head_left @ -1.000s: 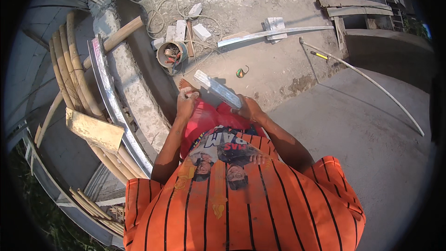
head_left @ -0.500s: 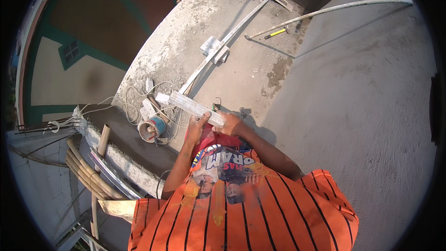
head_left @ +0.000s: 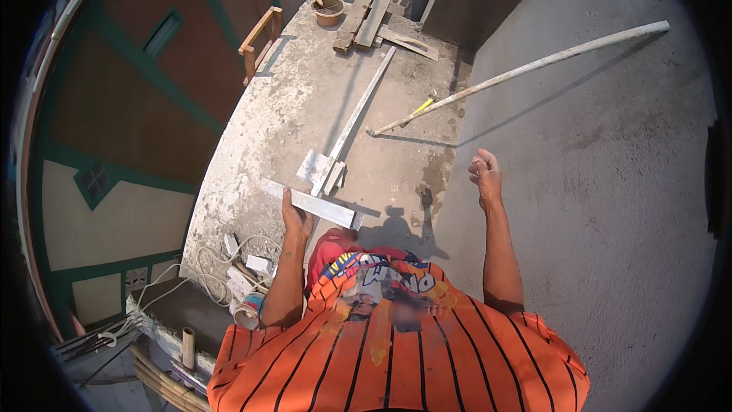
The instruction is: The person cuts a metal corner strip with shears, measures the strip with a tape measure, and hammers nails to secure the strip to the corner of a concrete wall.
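Observation:
My left hand (head_left: 296, 217) grips a short, pale rectangular bar (head_left: 314, 204) smeared with white, held out in front of my body with the thumb on its near face. My right hand (head_left: 486, 175) is raised off to the right, in front of the grey wall. Its fingers are loosely bent and partly apart, with nothing seen in them. Beyond the bar, a long whitish straight strip (head_left: 358, 111) lies on the floor. Its near end rests by pale blocks (head_left: 311, 165), partly behind the bar.
A bent pole (head_left: 526, 72) leans from the floor to the plastered wall (head_left: 595, 206). A yellow-handled tool (head_left: 421, 109) lies beside it. Planks (head_left: 374, 0) and a brown bucket (head_left: 328, 12) are at the far end. Cable (head_left: 200, 259) and a paint-stained bucket (head_left: 248, 311) sit at left.
My right hand has let go of the bar and swung out to the right. The left hand keeps the bar, a little further left. The view has shifted to show more of the far end.

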`<action>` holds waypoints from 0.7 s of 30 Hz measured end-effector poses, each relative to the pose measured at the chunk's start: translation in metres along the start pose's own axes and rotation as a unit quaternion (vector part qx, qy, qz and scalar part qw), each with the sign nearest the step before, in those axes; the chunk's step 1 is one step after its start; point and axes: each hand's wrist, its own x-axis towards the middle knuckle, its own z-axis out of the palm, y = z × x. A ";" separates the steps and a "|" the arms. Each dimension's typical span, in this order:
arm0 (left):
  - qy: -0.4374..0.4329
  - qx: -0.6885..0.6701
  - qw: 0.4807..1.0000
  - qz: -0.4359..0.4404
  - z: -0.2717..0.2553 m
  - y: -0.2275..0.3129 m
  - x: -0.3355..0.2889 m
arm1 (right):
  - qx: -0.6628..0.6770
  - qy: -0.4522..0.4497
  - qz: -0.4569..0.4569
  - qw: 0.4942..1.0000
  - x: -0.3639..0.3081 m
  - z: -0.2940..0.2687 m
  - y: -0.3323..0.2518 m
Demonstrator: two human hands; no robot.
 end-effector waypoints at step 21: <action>-0.142 0.040 0.979 -0.139 0.467 0.238 0.315 | 0.029 0.248 0.035 0.968 0.436 0.105 -0.340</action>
